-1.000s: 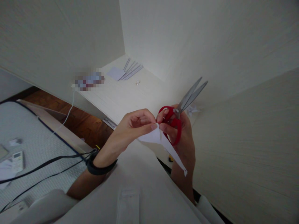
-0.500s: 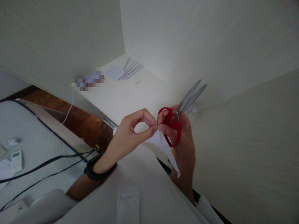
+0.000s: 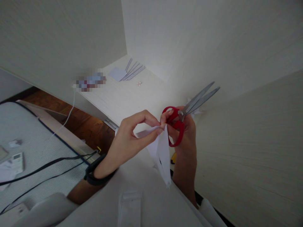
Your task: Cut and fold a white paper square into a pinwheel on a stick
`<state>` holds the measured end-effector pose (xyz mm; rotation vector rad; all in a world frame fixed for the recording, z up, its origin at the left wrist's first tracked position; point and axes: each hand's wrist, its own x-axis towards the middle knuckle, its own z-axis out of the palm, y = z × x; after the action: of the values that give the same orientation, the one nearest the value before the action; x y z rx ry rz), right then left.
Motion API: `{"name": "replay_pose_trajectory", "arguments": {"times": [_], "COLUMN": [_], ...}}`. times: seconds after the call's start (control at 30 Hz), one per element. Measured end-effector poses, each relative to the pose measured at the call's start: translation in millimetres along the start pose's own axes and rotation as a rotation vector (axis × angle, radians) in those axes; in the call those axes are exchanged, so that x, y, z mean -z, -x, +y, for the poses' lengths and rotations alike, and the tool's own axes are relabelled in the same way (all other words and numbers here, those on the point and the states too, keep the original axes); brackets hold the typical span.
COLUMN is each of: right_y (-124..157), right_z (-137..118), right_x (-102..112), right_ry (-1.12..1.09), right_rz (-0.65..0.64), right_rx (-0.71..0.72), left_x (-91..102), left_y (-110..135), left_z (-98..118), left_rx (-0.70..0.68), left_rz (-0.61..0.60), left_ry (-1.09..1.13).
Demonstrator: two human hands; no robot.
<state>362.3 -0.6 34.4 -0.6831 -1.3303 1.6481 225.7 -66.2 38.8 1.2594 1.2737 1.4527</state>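
Between the thumb and finger of my left hand is pinched a folded white piece of paper, which hangs down to a point. My right hand is closed, with red-handled scissors hooked on its fingers. Their blades are slightly parted and point up and to the right. The right fingertips also meet the paper's upper edge, touching my left fingertips. How firmly they grip the paper is partly hidden.
On the white desk lie several thin strips, a pale paper square and a small item. Crumpled white scraps sit behind my right hand. Walls rise behind and at right. Black cords cross the mesh surface at left.
The paper has turned and spread, its hanging tip moving left and slightly down. The scissors have shifted a little to the right in my right hand. My left hand has barely moved.
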Motion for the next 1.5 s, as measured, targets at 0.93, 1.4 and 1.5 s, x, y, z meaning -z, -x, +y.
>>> {"name": "replay_pose_trajectory", "arguments": {"times": [0.93, 1.4, 1.5], "right_y": [6.8, 5.0, 4.9], "right_z": [15.6, 8.6, 9.2], "right_x": [8.7, -0.1, 2.3], "right_ry": [0.481, 0.584, 0.616], "right_rz": [0.215, -0.149, -0.115], "right_rx": [0.081, 0.055, 0.093], "left_x": [7.0, 12.3, 13.1], "left_y": [-7.9, -10.7, -10.1], "left_z": [-1.6, -6.3, -6.2], "left_rx": [0.168, 0.064, 0.062], "left_rz": [0.058, 0.118, 0.138], "left_ry": [0.495, 0.302, 0.294]}}
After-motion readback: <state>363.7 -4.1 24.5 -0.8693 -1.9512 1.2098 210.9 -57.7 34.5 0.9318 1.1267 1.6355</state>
